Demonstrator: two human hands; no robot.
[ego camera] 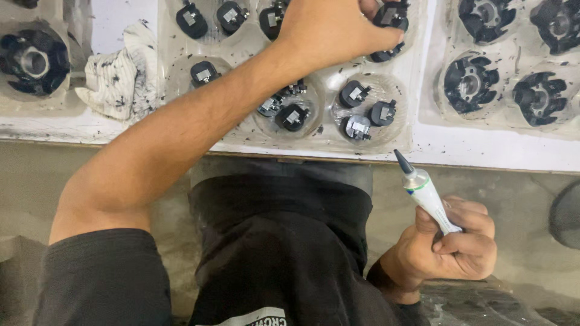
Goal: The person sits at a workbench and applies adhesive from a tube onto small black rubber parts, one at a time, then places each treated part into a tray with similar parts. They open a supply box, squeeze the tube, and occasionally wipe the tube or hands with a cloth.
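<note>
Over the clear plastic tray (423, 54), my left hand (332, 30) pinches a small black round part (389, 17) | right hand (450, 241) clenched around white pointed-nozzle tube (423, 190) | best lift straight, nozzle kept away.

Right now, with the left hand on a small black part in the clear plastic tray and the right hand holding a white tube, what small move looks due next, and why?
Probably lift the small black part out of the clear plastic tray toward the white tube with the dark nozzle. The left hand already closes its fingers over that part, while the right hand holds the tube upright, nozzle toward the tray, below the table edge.
</note>
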